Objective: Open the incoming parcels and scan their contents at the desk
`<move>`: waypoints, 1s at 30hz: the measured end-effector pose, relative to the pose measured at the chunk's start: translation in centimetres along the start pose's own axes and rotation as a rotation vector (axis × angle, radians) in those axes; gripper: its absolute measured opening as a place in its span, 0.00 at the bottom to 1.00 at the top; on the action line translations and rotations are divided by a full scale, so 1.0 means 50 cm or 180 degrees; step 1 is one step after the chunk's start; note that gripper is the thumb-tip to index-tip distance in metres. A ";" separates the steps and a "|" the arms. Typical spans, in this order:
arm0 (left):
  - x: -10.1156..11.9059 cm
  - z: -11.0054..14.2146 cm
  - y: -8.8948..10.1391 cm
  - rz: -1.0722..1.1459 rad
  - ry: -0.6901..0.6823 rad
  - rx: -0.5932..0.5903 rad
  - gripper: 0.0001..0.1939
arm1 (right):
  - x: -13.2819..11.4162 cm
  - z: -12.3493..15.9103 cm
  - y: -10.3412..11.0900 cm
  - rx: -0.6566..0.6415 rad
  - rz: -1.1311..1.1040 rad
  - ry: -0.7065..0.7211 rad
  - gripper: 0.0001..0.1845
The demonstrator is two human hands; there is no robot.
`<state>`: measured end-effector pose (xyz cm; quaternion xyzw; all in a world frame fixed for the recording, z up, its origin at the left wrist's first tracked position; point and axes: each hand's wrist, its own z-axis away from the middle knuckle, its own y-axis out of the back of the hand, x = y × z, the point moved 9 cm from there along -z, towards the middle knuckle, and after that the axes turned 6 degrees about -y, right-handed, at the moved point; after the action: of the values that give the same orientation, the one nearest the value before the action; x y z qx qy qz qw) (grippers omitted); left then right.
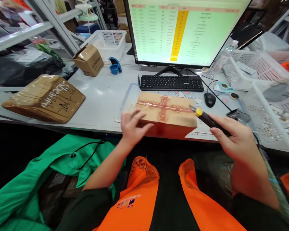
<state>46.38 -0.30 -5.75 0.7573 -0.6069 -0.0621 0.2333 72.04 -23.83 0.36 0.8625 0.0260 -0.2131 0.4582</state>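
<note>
A taped cardboard box [149,114] lies at the front edge of the desk, with reddish tape crossing its top. At the box's left end is my left hand [133,126], its fingers spread and the thumb along the near edge; it looks to be touching the cardboard. In my right hand [233,134] is a utility knife [208,121] with a dark handle and a yellow collar. Its short blade points left, over the right end of the box by the tape. I cannot tell whether the blade touches the tape.
Behind the box are a keyboard [170,83], a mouse [209,100] and a monitor [183,32]. Two other cartons, a large one [48,99] and a small one [89,60], stand to the left. White plastic baskets [265,112] and a black device [238,115] are at right.
</note>
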 end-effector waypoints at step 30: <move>0.131 0.022 -0.034 0.0238 -0.0324 0.0335 0.17 | -0.190 -0.132 -0.094 -0.1415 0.0885 0.0594 0.19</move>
<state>49.18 -6.55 -6.22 0.7412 -0.6482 -0.0598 0.1641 64.55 -14.41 3.65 0.7520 -0.0045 -0.0568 0.6567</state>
